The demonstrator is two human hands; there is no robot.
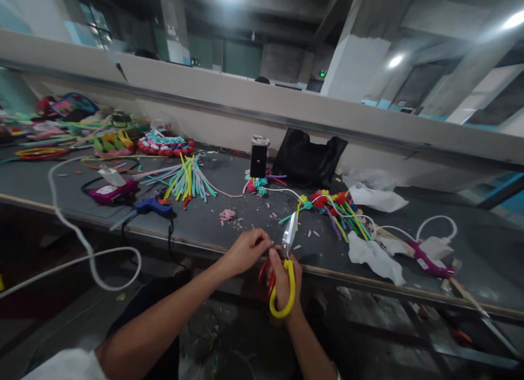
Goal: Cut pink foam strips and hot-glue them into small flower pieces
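Note:
My right hand (pixel 286 284) is wrapped around a pair of scissors (pixel 290 232) with one yellow and one red handle loop. Their silver blades point up and away over the table's front edge, looking close together. Just left of them, my left hand (pixel 248 251) is closed in a pinch, its fingertips almost touching my right thumb. Whatever it pinches is too small to make out. Beyond my hands lies a small heap of pink clippings (pixel 227 215), with loose bits scattered around.
Colourful fuzzy stems (pixel 190 178) lie in a bunch at left, near a blue glue gun (pixel 151 206) and a purple device (pixel 112 191). A phone (pixel 258 160) stands before a black bag (pixel 309 159). More stems (pixel 347 216), white cables and crumpled white paper (pixel 374 257) lie at right.

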